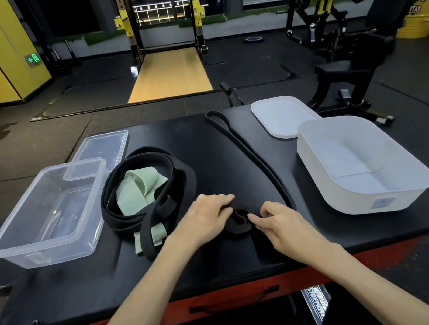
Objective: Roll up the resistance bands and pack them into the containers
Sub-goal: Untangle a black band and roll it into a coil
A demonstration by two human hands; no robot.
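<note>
Left hand [205, 216], right hand [278, 225]: fingers [255, 217] curled.

- Padded top [224, 262]: black covering recorded as matt, smooth and leather-like.
- Clear container [43, 216] and clear lid [103, 149], on the left of the padded top: transparent plastic, glossy, with reflections noted.
- White container [361, 163] and white lid [282, 117], on the right of the padded top: white plastic, smooth, satin-matt.
- Thin black band [236, 228] and black band pile [186, 179], on the padded top: rubber-like, matt.
- Green band [138, 186], within that pile: thin, smooth, matt; cloth or rubber could not be determined.
- Floor strip [167, 73], beyond the padded top: wood, slight sheen.
</note>
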